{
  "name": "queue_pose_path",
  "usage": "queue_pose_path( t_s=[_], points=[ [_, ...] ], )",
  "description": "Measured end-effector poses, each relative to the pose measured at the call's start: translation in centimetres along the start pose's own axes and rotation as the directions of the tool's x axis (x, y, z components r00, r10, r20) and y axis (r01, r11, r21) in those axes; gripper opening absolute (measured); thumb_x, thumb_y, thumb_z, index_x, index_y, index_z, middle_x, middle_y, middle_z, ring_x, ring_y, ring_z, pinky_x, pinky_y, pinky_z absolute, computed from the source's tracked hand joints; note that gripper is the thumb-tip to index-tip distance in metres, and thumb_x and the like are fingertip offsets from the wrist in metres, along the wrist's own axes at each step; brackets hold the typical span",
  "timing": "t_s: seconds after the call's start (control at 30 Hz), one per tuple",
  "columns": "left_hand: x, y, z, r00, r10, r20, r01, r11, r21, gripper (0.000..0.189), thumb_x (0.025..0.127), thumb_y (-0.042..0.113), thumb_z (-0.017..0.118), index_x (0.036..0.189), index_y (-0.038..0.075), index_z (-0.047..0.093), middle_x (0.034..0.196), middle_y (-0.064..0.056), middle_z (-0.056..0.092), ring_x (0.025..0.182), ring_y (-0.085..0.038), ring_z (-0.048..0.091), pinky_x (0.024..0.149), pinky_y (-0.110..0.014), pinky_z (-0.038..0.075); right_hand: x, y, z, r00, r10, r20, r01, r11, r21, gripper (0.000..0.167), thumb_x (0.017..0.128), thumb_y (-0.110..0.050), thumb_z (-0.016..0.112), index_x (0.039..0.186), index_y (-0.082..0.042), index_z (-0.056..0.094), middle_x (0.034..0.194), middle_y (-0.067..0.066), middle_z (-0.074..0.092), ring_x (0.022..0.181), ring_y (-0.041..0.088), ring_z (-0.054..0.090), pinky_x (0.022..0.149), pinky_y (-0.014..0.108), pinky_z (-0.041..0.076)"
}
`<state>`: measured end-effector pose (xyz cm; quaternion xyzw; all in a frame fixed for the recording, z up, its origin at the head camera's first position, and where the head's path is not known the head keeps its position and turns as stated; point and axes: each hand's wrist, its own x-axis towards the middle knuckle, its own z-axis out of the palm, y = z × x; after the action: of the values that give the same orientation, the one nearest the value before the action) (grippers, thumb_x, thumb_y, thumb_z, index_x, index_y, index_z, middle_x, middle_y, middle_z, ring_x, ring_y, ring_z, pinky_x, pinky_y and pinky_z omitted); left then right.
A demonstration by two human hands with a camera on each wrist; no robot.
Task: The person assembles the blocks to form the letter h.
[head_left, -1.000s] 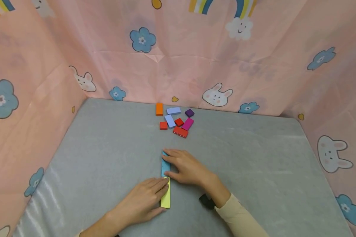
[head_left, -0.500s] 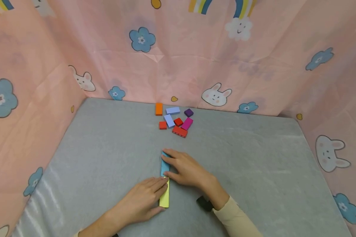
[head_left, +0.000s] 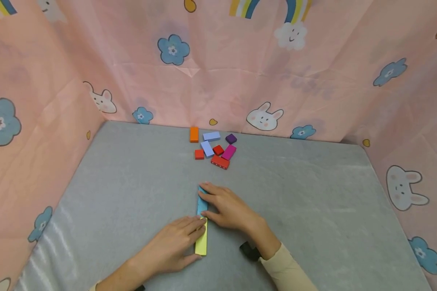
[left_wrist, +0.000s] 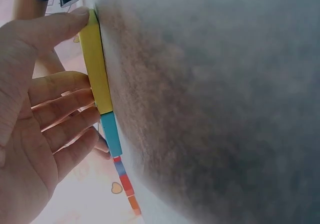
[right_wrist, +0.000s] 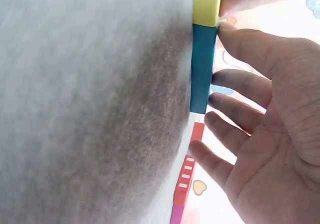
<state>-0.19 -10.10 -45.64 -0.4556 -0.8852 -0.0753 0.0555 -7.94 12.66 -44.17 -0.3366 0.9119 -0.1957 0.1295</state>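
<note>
Two long blocks lie end to end in a line on the grey cloth, a yellow block (head_left: 201,245) nearer the body and a light blue block (head_left: 201,207) beyond it. My left hand (head_left: 174,245) rests on the yellow block with extended fingers, its thumb at the near end. Over the blue block, my right hand (head_left: 228,209) touches the upper face with spread fingers; its thumb sits by the joint with the yellow block. In the right wrist view, the ends of the yellow block (right_wrist: 207,6) and blue block (right_wrist: 202,68) meet, with fingertips along the blue one.
Farther back lies a loose group of blocks: an orange block (head_left: 194,135), pale blue blocks (head_left: 212,136), a dark purple block (head_left: 231,138), a magenta block (head_left: 229,152) and several red ones, including a white-marked red block (head_left: 220,162). A pink patterned curtain (head_left: 218,81) encloses the table.
The whole head view has shifted slightly. Both hands keep their places on the two blocks, and the group at the back lies as before.
</note>
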Motion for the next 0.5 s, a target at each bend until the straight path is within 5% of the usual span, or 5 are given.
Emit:
queue_pose_path(
  t_s=[0.27,0.5],
  points=[
    [0.7,-0.5,-0.3,0.999,-0.045,0.006,0.045,0.991,-0.127,0.056,0.093,0.051,0.078,0.130,0.009,0.074,0.139,-0.003,0.069,0.130,-0.018,0.066,0.113,-0.037,0.057,0.0,0.9,-0.1,0.991,-0.044,-0.128,0.050,0.998,0.046,0.053,0.101,-0.029,0.073,0.147,-0.006,0.062,0.161,0.011,0.054,0.151,0.029,0.052,0.125,0.051,0.046],
    [1.6,-1.0,-0.9,0.994,-0.107,0.026,0.110,0.978,-0.176,0.058,0.092,0.044,0.081,0.136,0.008,0.070,0.138,-0.003,0.068,0.130,-0.020,0.065,0.113,-0.038,0.056,-0.4,1.6,-0.6,0.980,-0.003,-0.200,0.021,0.996,0.089,0.046,0.101,-0.025,0.071,0.144,-0.007,0.066,0.155,0.012,0.060,0.145,0.029,0.058,0.120,0.051,0.051]
  ],
)
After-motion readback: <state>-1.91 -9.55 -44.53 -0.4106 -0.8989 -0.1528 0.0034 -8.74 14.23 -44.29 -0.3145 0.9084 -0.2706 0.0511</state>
